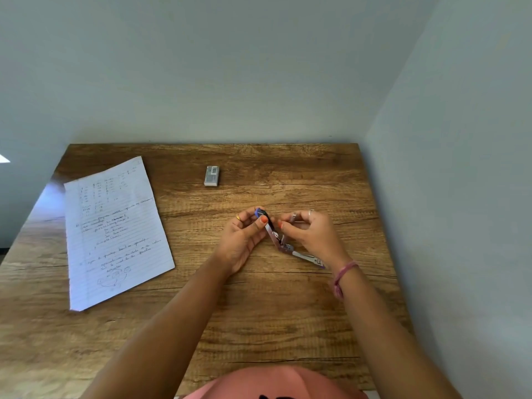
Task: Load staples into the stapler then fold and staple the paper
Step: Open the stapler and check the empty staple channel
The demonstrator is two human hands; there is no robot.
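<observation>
A small purple stapler (283, 246) lies swung open in a V shape at the middle right of the wooden table (259, 312). My left hand (244, 240) pinches the raised upper arm of the stapler near its blue tip. My right hand (312, 234) hovers just to the right of that arm with its fingers curled and thumb and forefinger pinched together; whether staples sit between them is too small to tell. The stapler's metal base sticks out under my right wrist. A small grey staple box (212, 176) lies farther back. A lined handwritten paper (115, 228) lies flat on the left.
The table stands in a corner, with a pale wall behind it and another along its right side. The left table edge runs diagonally past the paper. A pink garment shows at the bottom of the view.
</observation>
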